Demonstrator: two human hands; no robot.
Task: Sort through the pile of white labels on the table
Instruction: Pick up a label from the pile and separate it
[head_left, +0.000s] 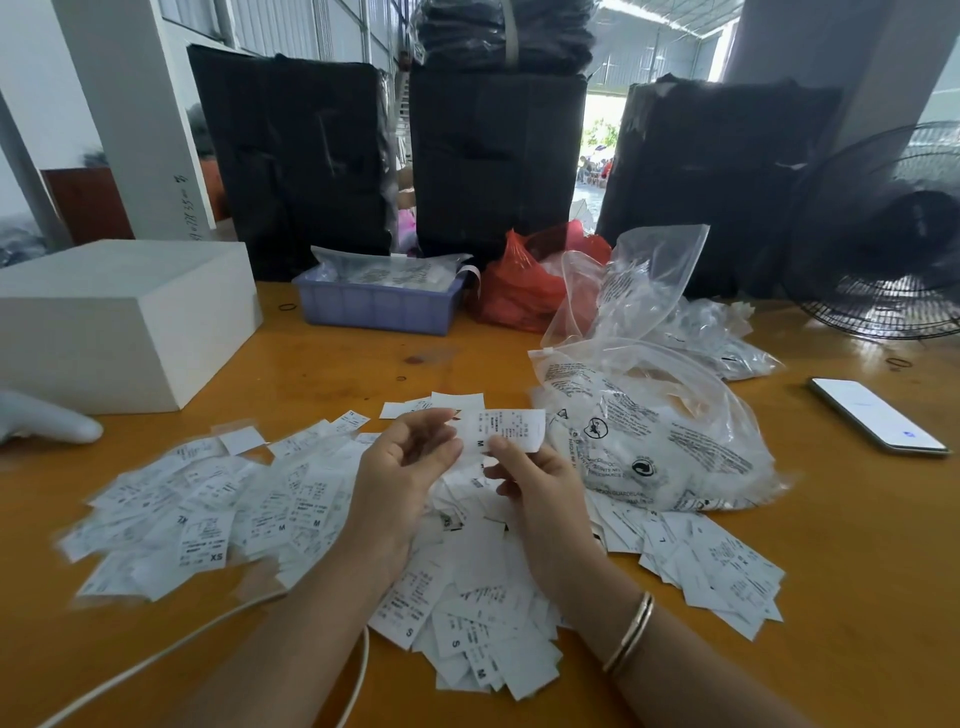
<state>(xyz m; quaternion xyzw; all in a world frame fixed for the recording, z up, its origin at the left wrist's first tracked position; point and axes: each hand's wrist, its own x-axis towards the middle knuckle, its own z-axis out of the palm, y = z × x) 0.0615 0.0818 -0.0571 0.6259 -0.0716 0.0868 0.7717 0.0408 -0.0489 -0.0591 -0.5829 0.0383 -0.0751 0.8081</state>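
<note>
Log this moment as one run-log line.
right hand pinches M label | left hand loosely curled beside it, holding unclear | label pile spread on table

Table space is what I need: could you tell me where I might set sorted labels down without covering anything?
Bare table lies between the white box, the blue tray and the label pile. More is free on the right, between the clear bags and the phone, and in front of it. The middle is crowded with labels.
</note>
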